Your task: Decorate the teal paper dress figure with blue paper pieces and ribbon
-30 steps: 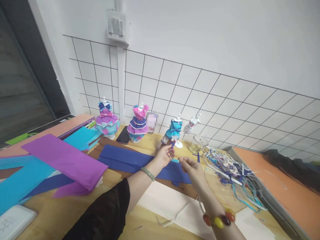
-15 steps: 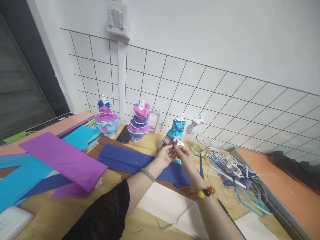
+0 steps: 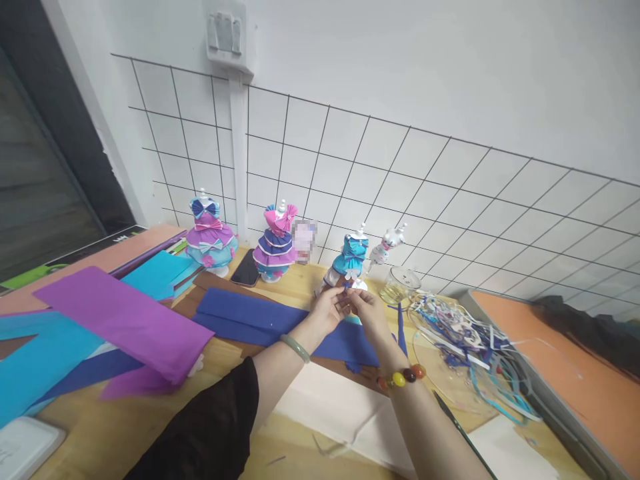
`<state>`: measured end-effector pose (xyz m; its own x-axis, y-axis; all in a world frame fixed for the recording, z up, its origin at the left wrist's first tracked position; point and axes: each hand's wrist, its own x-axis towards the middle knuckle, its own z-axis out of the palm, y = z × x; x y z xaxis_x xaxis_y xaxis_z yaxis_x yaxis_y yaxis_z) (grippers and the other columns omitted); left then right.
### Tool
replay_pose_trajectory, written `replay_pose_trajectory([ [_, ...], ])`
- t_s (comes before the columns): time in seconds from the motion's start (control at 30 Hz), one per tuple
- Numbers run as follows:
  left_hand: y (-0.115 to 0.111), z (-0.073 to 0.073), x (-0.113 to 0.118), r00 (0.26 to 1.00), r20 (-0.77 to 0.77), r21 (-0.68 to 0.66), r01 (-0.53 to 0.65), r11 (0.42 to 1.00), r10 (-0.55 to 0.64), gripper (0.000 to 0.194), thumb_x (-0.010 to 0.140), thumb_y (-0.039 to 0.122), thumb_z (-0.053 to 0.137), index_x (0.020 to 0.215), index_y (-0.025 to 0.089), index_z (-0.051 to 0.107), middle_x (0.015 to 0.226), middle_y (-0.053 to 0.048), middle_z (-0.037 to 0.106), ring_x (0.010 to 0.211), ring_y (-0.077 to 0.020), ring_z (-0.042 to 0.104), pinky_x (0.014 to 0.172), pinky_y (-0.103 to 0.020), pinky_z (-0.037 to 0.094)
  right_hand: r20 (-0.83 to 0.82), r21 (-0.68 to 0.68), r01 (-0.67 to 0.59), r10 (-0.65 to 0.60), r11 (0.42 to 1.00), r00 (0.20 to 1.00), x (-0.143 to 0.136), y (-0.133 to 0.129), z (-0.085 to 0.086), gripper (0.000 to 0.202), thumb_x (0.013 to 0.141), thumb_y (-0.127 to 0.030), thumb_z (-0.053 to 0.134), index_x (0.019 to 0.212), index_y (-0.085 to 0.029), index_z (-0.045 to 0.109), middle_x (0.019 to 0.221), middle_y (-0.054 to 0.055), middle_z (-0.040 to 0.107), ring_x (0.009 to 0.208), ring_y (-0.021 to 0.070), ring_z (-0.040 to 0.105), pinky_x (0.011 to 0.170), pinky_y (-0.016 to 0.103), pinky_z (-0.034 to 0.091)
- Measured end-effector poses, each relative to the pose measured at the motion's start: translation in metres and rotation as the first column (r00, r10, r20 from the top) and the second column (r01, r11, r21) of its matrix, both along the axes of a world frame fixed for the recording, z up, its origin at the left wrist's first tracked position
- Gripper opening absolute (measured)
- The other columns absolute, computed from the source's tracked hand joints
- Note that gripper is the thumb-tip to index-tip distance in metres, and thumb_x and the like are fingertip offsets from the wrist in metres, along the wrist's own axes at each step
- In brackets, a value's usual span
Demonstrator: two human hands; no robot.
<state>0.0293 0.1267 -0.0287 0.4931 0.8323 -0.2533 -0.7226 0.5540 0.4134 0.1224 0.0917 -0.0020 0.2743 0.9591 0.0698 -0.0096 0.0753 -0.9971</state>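
Observation:
My left hand (image 3: 329, 311) and my right hand (image 3: 369, 311) meet at the middle of the table, both closed in a pinch. Between their fingertips shows a small dark blue piece (image 3: 347, 285), its shape partly hidden by the fingers. Just behind them stands a miniature dress form in a turquoise dress (image 3: 355, 250). A white flower cutout (image 3: 353, 274) shows at the front of that dress. Beneath my forearms lie a dark blue folded strip (image 3: 255, 312) and a white sheet (image 3: 320, 393). A dark blue flower-like cutout (image 3: 353, 367) rests by the strip's near edge.
Two dressed forms, one purple and blue (image 3: 213, 237), one pink and purple (image 3: 275, 240), stand behind a phone (image 3: 245, 268). A white form (image 3: 387, 247), a glass cup (image 3: 400, 285) and tangled scraps (image 3: 455, 333) are rightward. Purple material (image 3: 125, 320) lies left; a wire grid lines the wall.
The view has shifted slightly. Both hands keep their pinch on the small dark blue piece, with hardly any movement.

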Motion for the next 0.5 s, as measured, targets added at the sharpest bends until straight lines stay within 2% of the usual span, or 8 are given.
replay_pose_trajectory([
  [0.5, 0.0002, 0.0018, -0.0009, 0.999, -0.035, 0.023, 0.013, 1.0, -0.013, 0.016, 0.072, 0.016, 0.057, 0.086, 0.011, 0.061, 0.073, -0.006, 0.061, 0.062, -0.0117, 0.057, 0.058, -0.023, 0.044, -0.001, -0.057, 0.031, -0.031, 0.998, 1.0, 0.0014, 0.0057, -0.0025, 0.028, 0.062, -0.041, 0.066, 0.057, -0.017, 0.054, 0.047, -0.005, 0.045, 0.042, 0.0072, 0.033, 0.043, 0.023, 0.024],
])
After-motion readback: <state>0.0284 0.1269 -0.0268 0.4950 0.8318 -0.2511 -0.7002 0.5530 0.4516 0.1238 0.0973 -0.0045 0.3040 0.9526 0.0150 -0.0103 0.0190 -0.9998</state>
